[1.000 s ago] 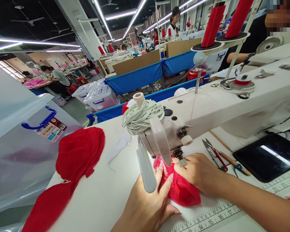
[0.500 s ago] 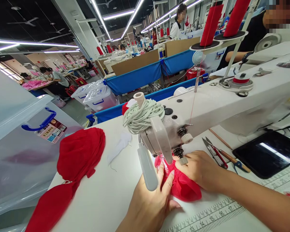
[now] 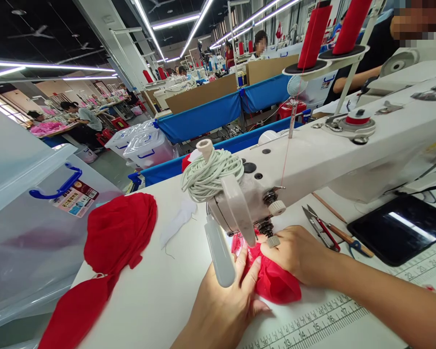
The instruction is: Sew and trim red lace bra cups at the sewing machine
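Note:
A gathered piece of red fabric [image 3: 279, 285] lies beneath the head of a white sewing machine [image 3: 305, 157]. My left hand [image 3: 221, 303] rests on its left side, index and middle fingers spread flat on the cloth. On the other side my right hand [image 3: 300, 254] is closed, with curled fingers gripping the fabric close to the needle area. The machine head and a grey lamp [image 3: 221, 254] partly cover the needle, the cloth's far edge and some fingertips. A bundle of pale cord [image 3: 212, 172] hangs on the machine's end.
More red cloth [image 3: 121, 232] lies at the left, near a white scrap [image 3: 178, 223]. Right of the machine are thread snips [image 3: 321, 228], wooden-handled scissors [image 3: 349, 240] and a black tablet [image 3: 399, 228]. A printed ruler [image 3: 305, 329] runs along the front. A clear plastic box [image 3: 32, 242] stands left.
My hands and the red fabric hold nearly the same place under the machine. The whole view has shifted slightly. A person in white in the background is lower now.

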Tool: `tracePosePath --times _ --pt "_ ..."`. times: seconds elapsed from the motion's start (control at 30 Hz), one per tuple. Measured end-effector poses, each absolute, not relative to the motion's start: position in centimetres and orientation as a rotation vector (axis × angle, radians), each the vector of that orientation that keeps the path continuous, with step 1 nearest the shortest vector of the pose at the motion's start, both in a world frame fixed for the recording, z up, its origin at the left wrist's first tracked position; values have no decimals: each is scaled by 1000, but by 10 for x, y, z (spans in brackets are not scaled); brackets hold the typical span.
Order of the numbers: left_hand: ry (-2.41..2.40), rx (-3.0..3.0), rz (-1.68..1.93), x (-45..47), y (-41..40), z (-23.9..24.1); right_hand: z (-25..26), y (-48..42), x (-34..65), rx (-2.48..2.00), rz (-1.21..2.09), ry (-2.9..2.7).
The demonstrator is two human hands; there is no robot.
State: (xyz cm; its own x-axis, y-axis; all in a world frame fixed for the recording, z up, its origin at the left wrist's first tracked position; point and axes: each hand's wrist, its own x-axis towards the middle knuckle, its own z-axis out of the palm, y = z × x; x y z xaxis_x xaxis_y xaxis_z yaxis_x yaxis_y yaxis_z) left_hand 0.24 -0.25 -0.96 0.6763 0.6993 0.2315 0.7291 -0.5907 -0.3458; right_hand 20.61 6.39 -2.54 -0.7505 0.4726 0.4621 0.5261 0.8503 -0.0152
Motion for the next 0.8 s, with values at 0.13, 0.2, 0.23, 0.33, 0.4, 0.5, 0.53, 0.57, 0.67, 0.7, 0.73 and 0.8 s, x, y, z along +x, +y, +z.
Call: tracePosePath --times 0.13,0.2,0.23,0.33,0.4,0.5,0.53,0.57,0.67,0.7,0.73,0.8 --pt "-1100 -2501 -117 -1 -3 -10 -27 63 207 -742 -143 -2584" --pt "-1103 -2529 -109 -1 -3 -8 -29 63 208 -744 -146 -2590" --pt "-1113 -2542 -92 -1 -3 -7 -30 63 208 -744 -148 -2591" --pt "-1168 -2553 -61 0 -4 -5 -30 63 208 -741 -166 -2576" --pt "-1191 -2539 -91 -1 -4 -5 -29 62 207 -744 -175 -2568" --pt "-1180 -2520 -145 -3 -4 -6 -28 61 205 -764 -180 -2563" --pt "-1172 -2518 -151 -3 -4 -7 -28 61 205 -773 -179 -2562" --pt "-1164 -2518 -155 -3 -4 -7 -28 61 205 -782 -180 -2560" --pt "-1173 -2509 -162 -1 -3 -5 -28 62 205 -793 -194 -2556" --pt "-1181 -2500 -170 1 -3 -5 -28 62 205 -791 -203 -2553" --pt "-1189 -2489 -179 2 -3 -4 -28 62 205 -785 -209 -2553" --pt "-1191 -2482 -185 5 -3 -2 -28 62 205 -781 -217 -2556"
